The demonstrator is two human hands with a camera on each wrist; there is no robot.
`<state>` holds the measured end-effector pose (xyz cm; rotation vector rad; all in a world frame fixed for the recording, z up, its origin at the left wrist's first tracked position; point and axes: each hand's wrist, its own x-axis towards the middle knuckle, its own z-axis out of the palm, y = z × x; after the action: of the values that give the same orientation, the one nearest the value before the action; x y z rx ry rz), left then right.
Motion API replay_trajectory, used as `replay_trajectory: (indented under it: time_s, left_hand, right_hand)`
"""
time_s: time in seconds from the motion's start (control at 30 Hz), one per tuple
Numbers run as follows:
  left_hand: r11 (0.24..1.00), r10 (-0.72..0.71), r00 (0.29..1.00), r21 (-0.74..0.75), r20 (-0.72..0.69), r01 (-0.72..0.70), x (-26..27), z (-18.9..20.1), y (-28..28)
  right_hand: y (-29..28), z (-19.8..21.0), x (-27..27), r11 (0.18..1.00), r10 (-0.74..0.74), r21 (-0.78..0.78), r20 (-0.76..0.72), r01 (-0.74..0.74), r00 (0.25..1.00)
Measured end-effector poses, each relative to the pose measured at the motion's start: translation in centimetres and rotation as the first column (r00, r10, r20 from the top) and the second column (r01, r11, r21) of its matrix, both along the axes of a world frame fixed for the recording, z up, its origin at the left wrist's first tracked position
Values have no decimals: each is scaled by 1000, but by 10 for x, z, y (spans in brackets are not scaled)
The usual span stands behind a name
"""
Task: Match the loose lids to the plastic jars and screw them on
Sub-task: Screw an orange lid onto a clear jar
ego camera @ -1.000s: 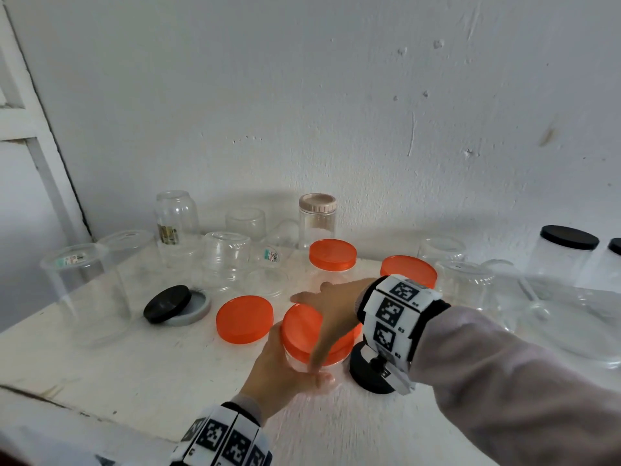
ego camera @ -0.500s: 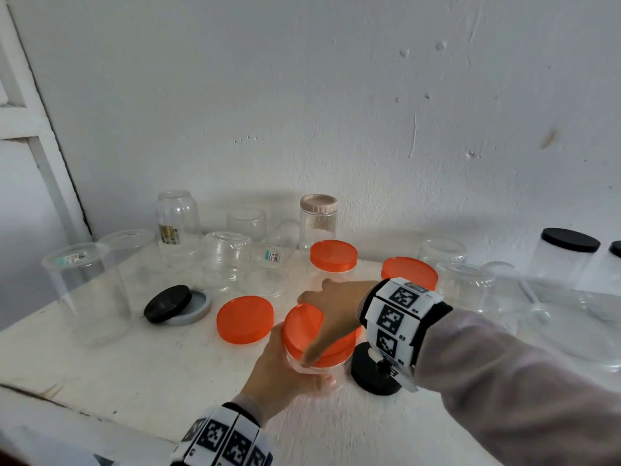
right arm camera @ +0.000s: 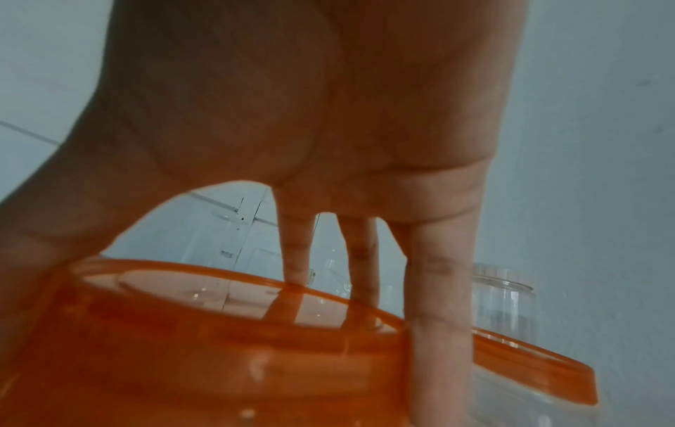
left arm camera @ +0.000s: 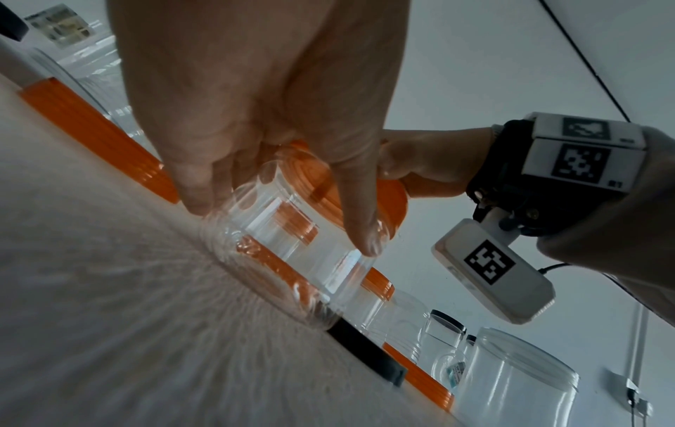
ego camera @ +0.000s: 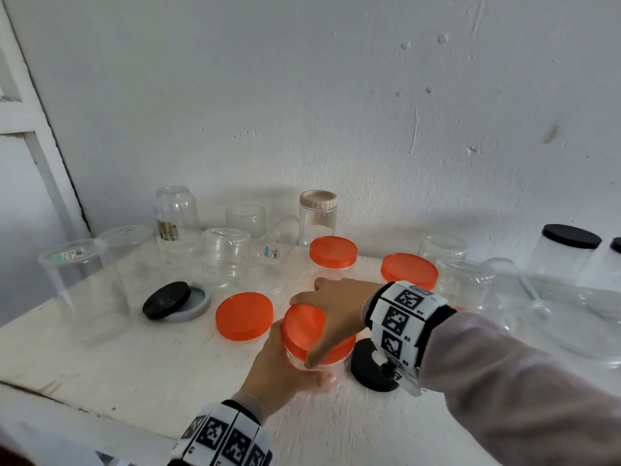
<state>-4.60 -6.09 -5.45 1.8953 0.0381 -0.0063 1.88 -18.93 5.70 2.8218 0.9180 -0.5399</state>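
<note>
Since a second ago the right hand (ego camera: 339,309) has swung round on the orange lid (ego camera: 304,331), thumb now pointing down the near rim and fingers reaching over the far edge; the jar has barely shifted on the table.

Left hand (ego camera: 279,371) wraps the clear plastic jar (left arm camera: 292,245) from the near-left side, fingers curled round its wall, thumb along the near face, jar base on the white table (ego camera: 100,364). Right hand grips the lid from above, palm arched over it, fingers spread down its rim in the right wrist view.

Writing is scarce: both wristbands carry black-and-white square code markers, with small characters beside them too fine to read. A small label (ego camera: 271,253) on a clear jar at the far middle shows printing I cannot read, and a tall clear jar (ego camera: 174,213) at the far left has a gold and dark label, also unreadable.

Just left of the held jar lies a loose orange lid (ego camera: 244,316). Further left, a black lid (ego camera: 166,300) leans on a grey lid (ego camera: 198,306). Just right of the jar sits another black lid (ego camera: 369,371). Behind, an orange-lidded jar (ego camera: 332,252) stands upright, and a beige-lidded jar (ego camera: 317,216) stands by the wall.
</note>
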Motion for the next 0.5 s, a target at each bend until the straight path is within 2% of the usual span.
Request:
replay_trajectory:
  time_s: [0.17, 0.37, 0.5]
  left_hand:
    - [1000, 18, 1000, 0, 20, -18, -1, 1, -1]
    - [1000, 23, 1000, -4, 17, -23, -2, 3, -2]
    - [999, 29, 1000, -12, -6, -29, 0, 3, -2]
  right_hand:
    - [-2, -12, -3, 997, -35, 70, 71, 30, 997]
    - [0, -30, -15, 975, -171, 171, 178, 141, 969]
    - [4, -37, -21, 959, -240, 201, 197, 200, 951]
